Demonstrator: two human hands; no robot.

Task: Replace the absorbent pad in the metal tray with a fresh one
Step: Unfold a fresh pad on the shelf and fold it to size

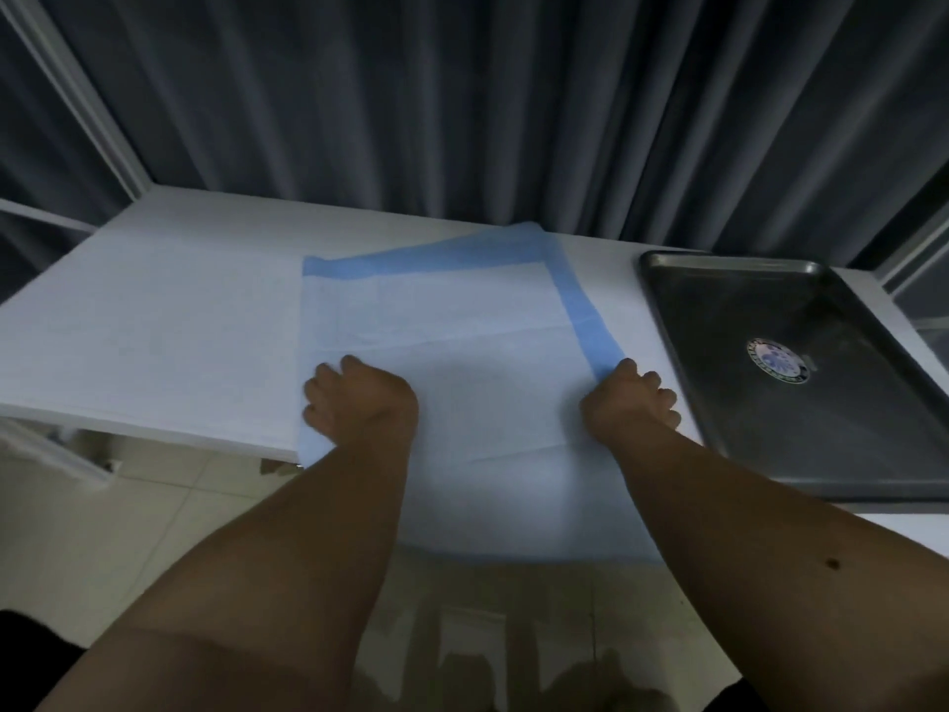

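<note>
Pad: a white absorbent pad (462, 362) with a blue border along its far and right edges lies spread on the worktop (154, 310), its near part hanging past the front edge toward the person.
Pad surface: soft, thin and papery, with faint fold creases running across it; the far corner is slightly lifted and rumpled.
Left hand: the left hand (359, 400) rests knuckles-up on the pad's left edge with its fingers curled down onto the sheet; whether it pinches the edge or only presses it I cannot tell.
Right hand: the right hand (629, 400) sits at the pad's right edge where the blue strip ends, fingers curled over that edge and seemingly gripping it.
Pad and hands: the pad stretches between the two hands, most of it beyond them, some of it draped below the forearms.
Tray: a rectangular metal tray (873, 454) with rounded corners and a raised rim lies on the worktop just right of the pad, near the right hand; its dull grey base is bare except for a round sticker (778, 361).
Worktop: flat, white, covered in a pale sheet.
Backdrop: dark grey pleated curtains (462, 95) hang behind the worktop.
Floor: glossy pale tiles (179, 506).
</note>
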